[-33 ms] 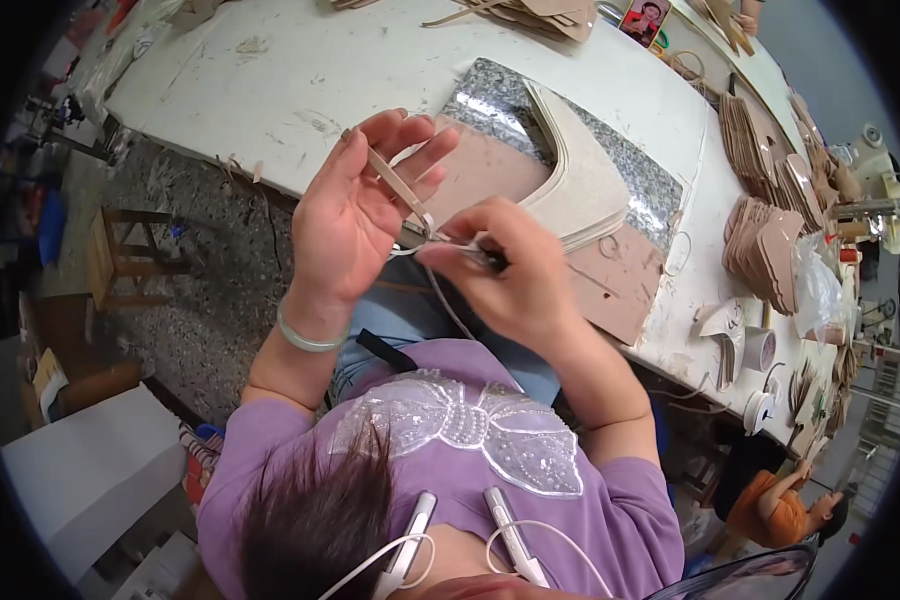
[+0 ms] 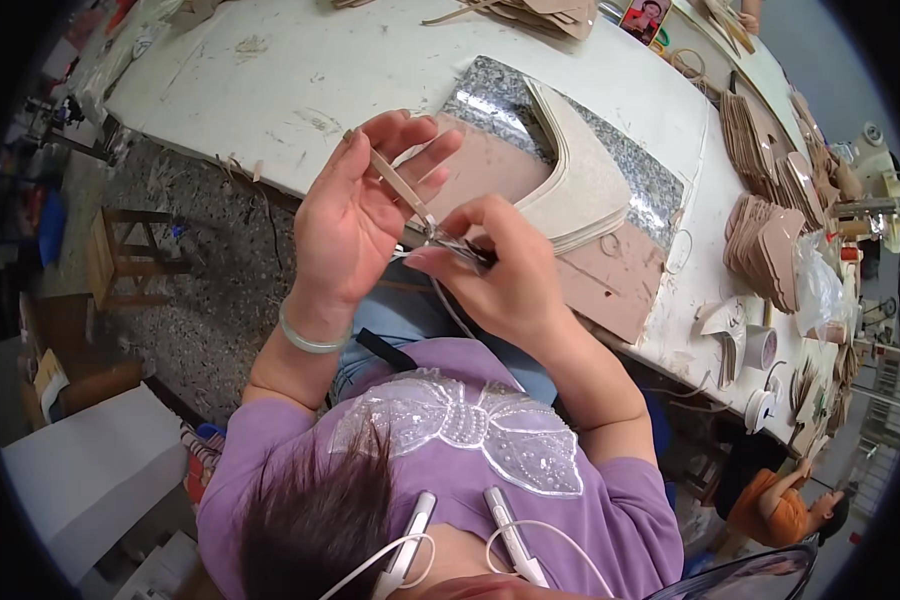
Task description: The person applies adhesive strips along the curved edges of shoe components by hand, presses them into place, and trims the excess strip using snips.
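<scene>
A narrow tan strip (image 2: 398,183) runs from the thumb and fingertips of my left hand (image 2: 345,225), which is raised palm-up and keeps hold of it, other fingers loosely spread. At the strip's lower end, my right hand (image 2: 505,270) is closed on a small dark-and-metal tool (image 2: 460,245); its exact kind is mostly hidden by the fingers. The tool's bright tip meets the strip's end, where a pale loop also shows. Beyond the hands, a stack of curved beige pieces (image 2: 580,185) lies on a brown board (image 2: 610,295) and a speckled stone slab (image 2: 490,100).
The white table (image 2: 240,90) carries piles of brown cut pieces (image 2: 760,250), a tape roll (image 2: 760,347) and a clear plastic bag (image 2: 818,285) on the right. A wooden stool (image 2: 120,255) stands at left. Another person in orange (image 2: 760,500) is at lower right.
My right hand has moved slightly left and down, and more of the tool now shows between its fingers. The left hand stays nearly still with the strip.
</scene>
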Demonstrator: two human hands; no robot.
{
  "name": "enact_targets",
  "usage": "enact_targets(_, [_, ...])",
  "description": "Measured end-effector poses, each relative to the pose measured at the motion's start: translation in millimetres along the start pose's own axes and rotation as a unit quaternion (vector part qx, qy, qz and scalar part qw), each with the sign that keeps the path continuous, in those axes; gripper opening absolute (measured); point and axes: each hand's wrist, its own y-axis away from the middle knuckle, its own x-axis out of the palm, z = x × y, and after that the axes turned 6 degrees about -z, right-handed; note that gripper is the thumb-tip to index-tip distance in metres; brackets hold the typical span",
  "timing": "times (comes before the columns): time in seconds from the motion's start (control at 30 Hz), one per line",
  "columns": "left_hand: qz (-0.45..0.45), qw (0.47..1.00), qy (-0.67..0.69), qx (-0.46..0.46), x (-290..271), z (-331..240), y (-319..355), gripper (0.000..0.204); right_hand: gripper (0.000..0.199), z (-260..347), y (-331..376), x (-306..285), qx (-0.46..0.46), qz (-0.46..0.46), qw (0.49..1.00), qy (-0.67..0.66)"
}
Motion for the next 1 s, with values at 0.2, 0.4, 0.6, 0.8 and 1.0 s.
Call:
enact_targets(0.2, [0.02,1.0,-0.01,-0.006,-12.4,-15.6,-2.8,0.035,0.025,-13.4,1.0,22.0,-0.024,-0.049,0.998,-0.039])
enact_targets(0.4, [-0.022,0.981,-0.144,0.128,-132.4,-191.4,-60.0,0.03,0.021,-42.1,49.0,21.3,-0.037,0.087,0.995,-0.013])
enact_targets(0.6, [-0.099,0.979,-0.09,0.153,-278.9,-434.2,-71.2,0.016,0.007,-98.4,147.9,-36.5,0.136,0.219,0.955,0.147])
enact_targets(0.8, [-0.204,0.922,-0.273,0.183,-196.4,-351.5,-42.5,0.013,0.019,-36.3,86.9,-117.9,0.255,0.337,0.905,0.049])
enact_targets(1.0, [-0.081,0.968,-0.232,-0.045,-97.2,-149.7,-34.1,0.045,0.029,-101.5,-68.2,-109.6,0.013,-0.045,0.936,0.349])
